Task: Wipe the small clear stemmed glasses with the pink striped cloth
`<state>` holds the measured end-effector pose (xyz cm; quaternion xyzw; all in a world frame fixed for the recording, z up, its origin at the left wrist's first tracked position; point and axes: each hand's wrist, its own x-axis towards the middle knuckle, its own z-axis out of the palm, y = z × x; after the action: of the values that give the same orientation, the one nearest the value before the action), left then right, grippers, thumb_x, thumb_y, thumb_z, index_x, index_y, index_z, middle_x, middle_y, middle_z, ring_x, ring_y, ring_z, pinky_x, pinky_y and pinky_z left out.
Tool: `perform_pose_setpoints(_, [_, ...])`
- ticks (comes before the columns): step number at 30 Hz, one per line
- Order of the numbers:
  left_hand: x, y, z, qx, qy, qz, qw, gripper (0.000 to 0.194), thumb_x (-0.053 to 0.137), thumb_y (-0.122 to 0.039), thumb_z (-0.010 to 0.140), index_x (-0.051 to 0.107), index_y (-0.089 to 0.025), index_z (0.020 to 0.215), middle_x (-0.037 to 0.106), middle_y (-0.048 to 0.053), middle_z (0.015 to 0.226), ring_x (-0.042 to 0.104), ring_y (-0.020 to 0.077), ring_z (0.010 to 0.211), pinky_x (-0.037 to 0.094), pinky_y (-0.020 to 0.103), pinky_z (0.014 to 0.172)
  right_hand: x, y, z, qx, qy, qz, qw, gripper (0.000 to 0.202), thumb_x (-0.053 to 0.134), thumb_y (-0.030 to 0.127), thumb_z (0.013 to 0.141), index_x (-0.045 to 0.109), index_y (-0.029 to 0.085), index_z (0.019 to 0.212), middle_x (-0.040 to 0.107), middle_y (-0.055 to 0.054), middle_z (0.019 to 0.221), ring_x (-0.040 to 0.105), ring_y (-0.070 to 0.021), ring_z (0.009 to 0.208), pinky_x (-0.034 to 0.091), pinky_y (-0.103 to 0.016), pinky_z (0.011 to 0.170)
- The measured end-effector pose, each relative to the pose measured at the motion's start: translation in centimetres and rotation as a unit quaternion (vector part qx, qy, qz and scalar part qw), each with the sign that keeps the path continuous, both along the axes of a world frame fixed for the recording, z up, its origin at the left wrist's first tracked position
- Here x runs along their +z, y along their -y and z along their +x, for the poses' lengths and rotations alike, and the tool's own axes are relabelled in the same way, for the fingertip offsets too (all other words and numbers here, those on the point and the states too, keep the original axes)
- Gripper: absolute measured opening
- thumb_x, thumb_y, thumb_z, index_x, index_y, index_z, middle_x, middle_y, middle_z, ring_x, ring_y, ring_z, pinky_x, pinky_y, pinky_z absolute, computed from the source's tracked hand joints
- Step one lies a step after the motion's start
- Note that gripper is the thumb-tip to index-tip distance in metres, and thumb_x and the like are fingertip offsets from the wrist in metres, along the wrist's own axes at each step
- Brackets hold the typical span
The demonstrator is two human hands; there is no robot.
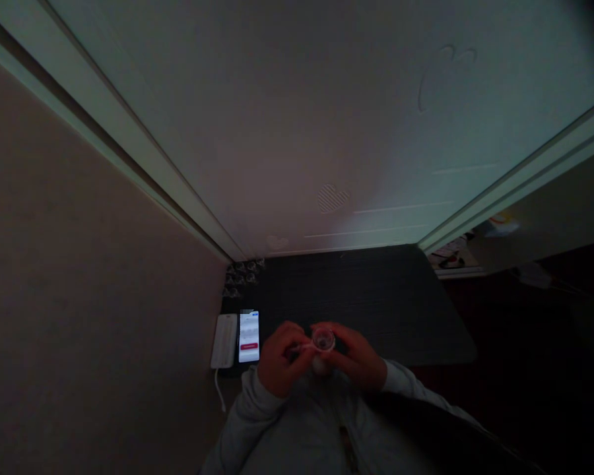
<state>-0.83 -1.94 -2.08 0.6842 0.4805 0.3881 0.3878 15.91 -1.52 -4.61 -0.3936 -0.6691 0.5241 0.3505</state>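
Phone (pixel 249 336) text too small to read. Clear cup (pixel 323 340) partly hidden by left hand (pixel 283 359) and right hand (pixel 359 357); contents unclear. Clear pieces (pixel 240 278) at far left too small to identify. Items (pixel 453 254) at right blurred. Left sleeve (pixel 250 412) cut off by bottom edge.

Holds the left hand (pixel 282 363) and the right hand (pixel 359 358) close together, low before the chest (pixel 317 422). Slants the left arm (pixel 245 422) up and inward from the bottom edge, and the right arm (pixel 420 389) leftward from the lower right. Curls the left fingers (pixel 292 328) and draws them in with the left thumb (pixel 303 360) as a pinch aimed at the right hand. Rounds the right thumb (pixel 339 361) and right index finger (pixel 337 328) into a leftward-facing curve. In this dimness, seems to fold the remaining right fingers underneath.
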Motion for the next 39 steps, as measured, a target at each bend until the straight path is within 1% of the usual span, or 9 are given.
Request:
perform_pose_setpoints(4, [-0.1,0.1,0.2,-0.022,0.008,-0.028,0.999,0.005,0.056,-0.021,0.072,0.053,-0.016,0.073,0.051,0.002,0.072,0.050,0.0124,0.065,0.040,0.024,0.057,-0.2,0.1,0.0,-0.002,-0.023,-0.003,1.000,0.029,0.043,0.035,0.081,0.051,0.018,0.103,0.061,-0.008,0.096,0.057,-0.0179,0.088,0.045,-0.029,0.077])
perform_pose_setpoints(8, [-0.1,0.1,0.4,-0.032,0.023,-0.075,0.996,0.009,0.050,-0.025,0.077,0.053,-0.017,0.081,0.053,0.002,0.077,0.051,0.0137,0.071,0.041,0.025,0.063,-0.4,0.3,-0.1,-0.034,-0.027,-0.022,0.999,0.033,0.034,0.037,0.085,0.050,0.018,0.106,0.060,-0.008,0.097,0.057,-0.0177,0.087,0.045,-0.028,0.075])
perform_pose_setpoints(11, [0.0,0.1,0.3,-0.022,0.021,-0.085,0.996,0.010,0.048,-0.025,0.078,0.053,-0.017,0.082,0.054,0.002,0.078,0.051,0.0141,0.073,0.041,0.026,0.066,-0.6,0.5,-0.3,-0.049,-0.034,-0.034,0.998,0.038,0.030,0.041,0.086,0.049,0.017,0.108,0.060,-0.009,0.097,0.057,-0.0183,0.087,0.046,-0.028,0.074])
perform_pose_setpoints(15, [-0.2,0.1,0.1,0.011,0.028,-0.074,0.997,0.013,0.047,-0.027,0.078,0.054,-0.017,0.081,0.055,0.003,0.078,0.051,0.0152,0.074,0.041,0.027,0.067,-0.6,0.7,-0.4,-0.060,-0.049,-0.045,0.996,0.040,0.026,0.041,0.087,0.055,0.017,0.101,0.061,-0.009,0.094,0.057,-0.0179,0.086,0.045,-0.029,0.076])
perform_pose_setpoints(18, [-0.3,0.1,0.0,0.011,0.043,-0.085,0.995,0.016,0.043,-0.027,0.080,0.054,-0.016,0.081,0.055,0.004,0.078,0.052,0.0150,0.073,0.041,0.027,0.067,-0.5,0.6,-0.5,-0.074,-0.051,-0.055,0.994,0.040,0.026,0.040,0.087,0.056,0.015,0.098,0.063,-0.008,0.090,0.058,-0.0171,0.082,0.045,-0.029,0.075])
perform_pose_setpoints(23, [-0.2,0.1,0.1,-0.006,0.023,-0.097,0.995,0.013,0.051,-0.027,0.075,0.055,-0.016,0.081,0.055,0.003,0.075,0.052,0.0149,0.073,0.042,0.027,0.067,-0.5,0.2,-0.2,-0.107,-0.023,-0.058,0.992,0.037,0.029,0.039,0.086,0.058,0.017,0.086,0.063,-0.006,0.079,0.057,-0.0160,0.075,0.045,-0.027,0.069])
perform_pose_setpoints(28, [-0.2,0.0,0.5,-0.024,0.003,-0.100,0.995,0.020,0.060,-0.027,0.068,0.054,-0.017,0.084,0.056,0.003,0.079,0.052,0.0153,0.075,0.042,0.028,0.069,-0.6,-0.1,-0.2,-0.138,0.014,-0.071,0.988,0.031,0.035,0.038,0.084,0.055,0.018,0.071,0.058,-0.003,0.066,0.053,-0.0145,0.063,0.042,-0.025,0.059])
perform_pose_setpoints(35, [-1.1,0.1,0.6,-0.004,0.015,-0.078,0.997,0.025,0.063,-0.025,0.066,0.056,-0.017,0.089,0.057,0.004,0.084,0.052,0.0156,0.077,0.043,0.028,0.069,-0.9,-0.1,-0.8,-0.154,-0.007,-0.107,0.982,0.023,0.042,0.037,0.080,0.053,0.018,0.072,0.052,0.000,0.064,0.048,-0.0123,0.060,0.040,-0.024,0.056])
perform_pose_setpoints(39, [-1.9,-0.1,0.2,0.034,0.047,-0.097,0.994,0.022,0.061,-0.026,0.068,0.057,-0.017,0.088,0.055,0.004,0.085,0.052,0.0156,0.078,0.043,0.029,0.071,-0.7,-0.2,-0.9,-0.127,-0.035,-0.119,0.984,0.018,0.045,0.034,0.078,0.052,0.018,0.078,0.053,0.000,0.068,0.049,-0.0120,0.061,0.041,-0.024,0.056])
